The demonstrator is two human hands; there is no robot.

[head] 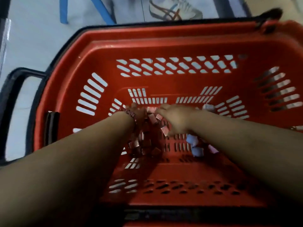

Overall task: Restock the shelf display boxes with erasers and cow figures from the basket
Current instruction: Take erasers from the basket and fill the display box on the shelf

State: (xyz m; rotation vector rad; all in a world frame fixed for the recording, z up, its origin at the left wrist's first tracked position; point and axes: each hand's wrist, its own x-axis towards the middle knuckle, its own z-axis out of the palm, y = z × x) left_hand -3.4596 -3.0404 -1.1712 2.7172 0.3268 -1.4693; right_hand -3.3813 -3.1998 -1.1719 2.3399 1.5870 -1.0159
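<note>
Both forearms (65,161) reaching down into red basket (147,35), my left hand (139,113) and right hand (176,118) on small pink erasers (148,143) heaped on its floor, fingers blurred, grip I cannot tell, blue packets (192,140) near right

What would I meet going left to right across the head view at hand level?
Black handle → basket's left wall → left hand → right hand → basket's right wall. The small packets lie under both hands, so left out.
</note>
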